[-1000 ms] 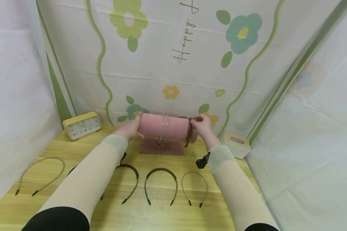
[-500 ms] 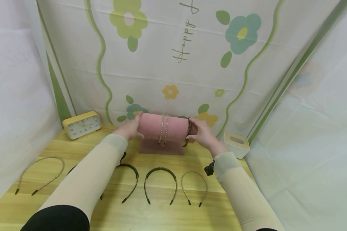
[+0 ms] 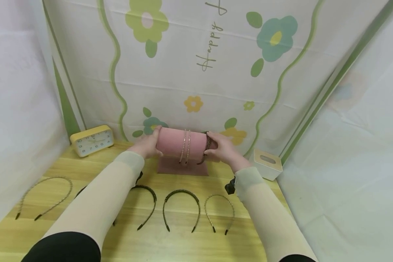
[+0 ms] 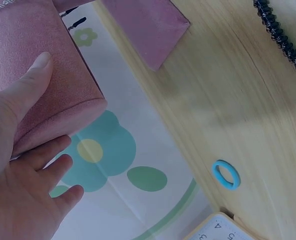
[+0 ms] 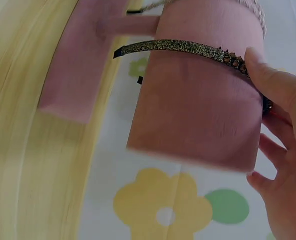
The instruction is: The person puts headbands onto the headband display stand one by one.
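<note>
A pink padded cylinder (image 3: 170, 142) on a pink base (image 3: 173, 166) stands at the back of the table, two light beaded headbands (image 3: 183, 145) around its middle. The left hand (image 3: 146, 145) grips the cylinder's left end, thumb on its front in the left wrist view. Toward the right end, a dark beaded headband (image 3: 207, 143) sits around the cylinder, its tip hanging below. The right hand (image 3: 226, 148) holds this band; in the right wrist view the thumb (image 5: 260, 70) presses on the dark beads (image 5: 233, 61), the other fingers behind the cylinder.
Several headbands lie on the table in front, including a dark one (image 3: 182, 191) and light ones at right (image 3: 220, 196) and far left (image 3: 65, 180). A yellow clock (image 3: 93, 141) stands back left, a white box (image 3: 268, 165) back right. A blue ring (image 4: 226, 175) lies near the clock.
The right hand has gone from pinching the dark headband's top to gripping it from the side, and the band has slid left along the cylinder. The left hand has stayed in place.
</note>
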Demonstrator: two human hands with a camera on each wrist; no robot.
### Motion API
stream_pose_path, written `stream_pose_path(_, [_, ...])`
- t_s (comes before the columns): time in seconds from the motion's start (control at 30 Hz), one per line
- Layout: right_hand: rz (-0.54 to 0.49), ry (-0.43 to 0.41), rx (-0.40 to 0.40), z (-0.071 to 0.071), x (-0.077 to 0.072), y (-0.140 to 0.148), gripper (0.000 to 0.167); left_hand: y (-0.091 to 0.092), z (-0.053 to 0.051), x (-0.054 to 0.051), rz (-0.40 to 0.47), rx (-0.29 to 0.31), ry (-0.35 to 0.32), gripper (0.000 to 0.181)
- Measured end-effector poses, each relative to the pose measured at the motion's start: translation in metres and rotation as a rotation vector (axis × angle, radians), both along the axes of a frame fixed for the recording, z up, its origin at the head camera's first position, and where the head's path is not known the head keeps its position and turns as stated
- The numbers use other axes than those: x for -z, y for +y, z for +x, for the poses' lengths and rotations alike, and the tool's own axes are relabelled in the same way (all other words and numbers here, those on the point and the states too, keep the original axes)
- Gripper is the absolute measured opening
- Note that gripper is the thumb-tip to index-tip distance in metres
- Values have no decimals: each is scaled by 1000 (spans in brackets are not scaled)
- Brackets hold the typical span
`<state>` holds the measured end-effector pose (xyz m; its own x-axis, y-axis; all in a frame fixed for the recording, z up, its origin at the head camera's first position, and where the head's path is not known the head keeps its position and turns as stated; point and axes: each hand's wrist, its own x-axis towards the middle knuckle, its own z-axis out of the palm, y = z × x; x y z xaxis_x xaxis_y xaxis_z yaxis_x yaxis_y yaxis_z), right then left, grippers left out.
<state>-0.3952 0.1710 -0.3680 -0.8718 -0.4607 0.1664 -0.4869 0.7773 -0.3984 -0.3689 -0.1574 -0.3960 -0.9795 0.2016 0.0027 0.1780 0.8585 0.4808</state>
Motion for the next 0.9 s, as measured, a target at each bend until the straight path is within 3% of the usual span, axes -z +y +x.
stream_pose_path(0.3, [83, 62, -17, 0, -1, -33, 83, 0, -3, 3, 11, 0, 5, 121])
stream_pose_path(0.53, [126, 112, 4, 2, 0, -42, 83, 0, -4, 3, 13, 5, 0, 121])
stream_pose_path(0.9, [13, 15, -38, -1, 5, -46, 84, 1, 0, 0, 14, 2, 9, 120])
